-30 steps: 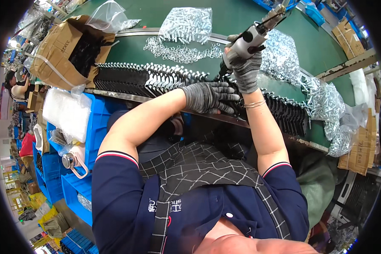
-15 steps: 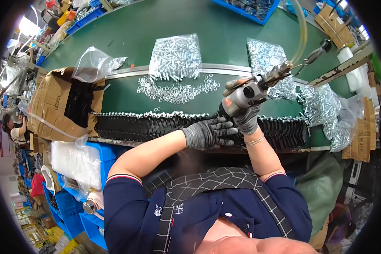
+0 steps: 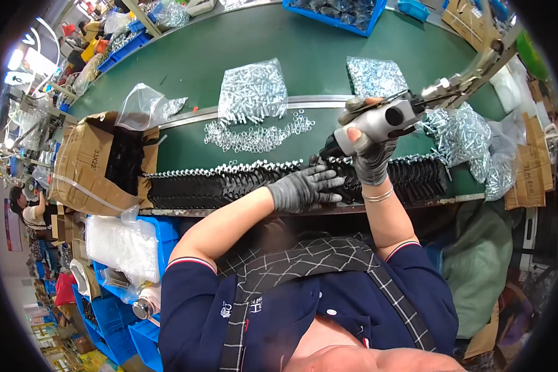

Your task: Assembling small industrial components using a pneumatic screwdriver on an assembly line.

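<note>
A long row of black parts (image 3: 229, 186) with silver screws on top lies along the near edge of the green bench (image 3: 304, 56). My left hand (image 3: 304, 189), in a grey glove, rests flat on the row, fingers spread over the parts. My right hand (image 3: 369, 155), also gloved, grips a grey air screwdriver (image 3: 384, 121) with its tip pointing down at the row just beyond my left fingertips. A hose runs from the tool up to the right.
A loose pile of silver washers (image 3: 257, 133) lies behind the row. Clear bags of screws (image 3: 253, 93) (image 3: 375, 75) (image 3: 465, 133) sit around it. An open cardboard box (image 3: 96, 164) of black parts stands at the left, blue bins (image 3: 161, 239) below it. Another person (image 3: 28, 208) works at far left.
The view has swung, so the bench now sits lower in the picture. My right hand with the screwdriver has shifted along the row while my left hand stayed pressed on the parts.
</note>
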`<state>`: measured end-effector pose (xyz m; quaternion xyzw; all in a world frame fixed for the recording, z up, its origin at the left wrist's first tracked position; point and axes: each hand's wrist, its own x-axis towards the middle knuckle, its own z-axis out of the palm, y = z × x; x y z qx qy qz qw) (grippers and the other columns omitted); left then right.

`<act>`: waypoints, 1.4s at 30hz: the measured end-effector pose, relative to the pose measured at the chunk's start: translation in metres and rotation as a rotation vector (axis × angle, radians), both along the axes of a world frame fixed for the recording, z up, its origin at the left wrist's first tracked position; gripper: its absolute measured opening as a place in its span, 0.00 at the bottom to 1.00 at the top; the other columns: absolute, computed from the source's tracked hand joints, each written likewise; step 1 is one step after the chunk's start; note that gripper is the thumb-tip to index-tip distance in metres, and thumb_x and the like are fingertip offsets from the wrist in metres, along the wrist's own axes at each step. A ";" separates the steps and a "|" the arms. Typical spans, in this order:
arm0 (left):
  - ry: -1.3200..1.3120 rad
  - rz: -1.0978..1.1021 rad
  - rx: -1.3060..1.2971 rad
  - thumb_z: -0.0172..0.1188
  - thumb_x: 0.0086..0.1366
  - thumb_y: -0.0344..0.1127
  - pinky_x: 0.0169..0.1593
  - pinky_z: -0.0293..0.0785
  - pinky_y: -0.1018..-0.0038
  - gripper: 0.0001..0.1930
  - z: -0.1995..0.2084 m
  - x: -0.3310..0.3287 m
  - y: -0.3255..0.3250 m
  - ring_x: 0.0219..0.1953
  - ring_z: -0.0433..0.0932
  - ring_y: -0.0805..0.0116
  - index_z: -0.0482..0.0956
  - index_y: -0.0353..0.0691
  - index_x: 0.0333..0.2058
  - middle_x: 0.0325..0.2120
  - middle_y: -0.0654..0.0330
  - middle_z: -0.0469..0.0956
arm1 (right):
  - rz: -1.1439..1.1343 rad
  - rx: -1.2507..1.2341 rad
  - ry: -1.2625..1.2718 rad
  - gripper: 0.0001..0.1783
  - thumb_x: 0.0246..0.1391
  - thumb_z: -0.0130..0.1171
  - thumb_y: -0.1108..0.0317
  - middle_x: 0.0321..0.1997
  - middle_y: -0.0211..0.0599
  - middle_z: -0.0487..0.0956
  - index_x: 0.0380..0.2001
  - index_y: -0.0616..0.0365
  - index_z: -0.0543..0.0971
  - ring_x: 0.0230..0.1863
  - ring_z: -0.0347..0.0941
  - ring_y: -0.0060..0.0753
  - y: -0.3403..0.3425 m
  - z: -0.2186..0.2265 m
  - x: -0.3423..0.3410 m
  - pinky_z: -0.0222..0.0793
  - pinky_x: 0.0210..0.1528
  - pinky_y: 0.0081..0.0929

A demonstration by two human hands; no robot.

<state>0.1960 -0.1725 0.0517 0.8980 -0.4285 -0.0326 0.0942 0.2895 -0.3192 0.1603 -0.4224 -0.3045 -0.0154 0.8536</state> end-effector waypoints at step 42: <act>0.087 -0.055 -0.136 0.53 0.61 0.40 0.66 0.52 0.59 0.26 -0.002 -0.015 0.030 0.65 0.55 0.57 0.65 0.49 0.59 0.63 0.57 0.57 | 0.317 0.011 0.087 0.28 0.43 0.65 0.79 0.43 0.34 0.71 0.47 0.51 0.65 0.44 0.70 0.30 0.057 -0.058 -0.015 0.70 0.47 0.30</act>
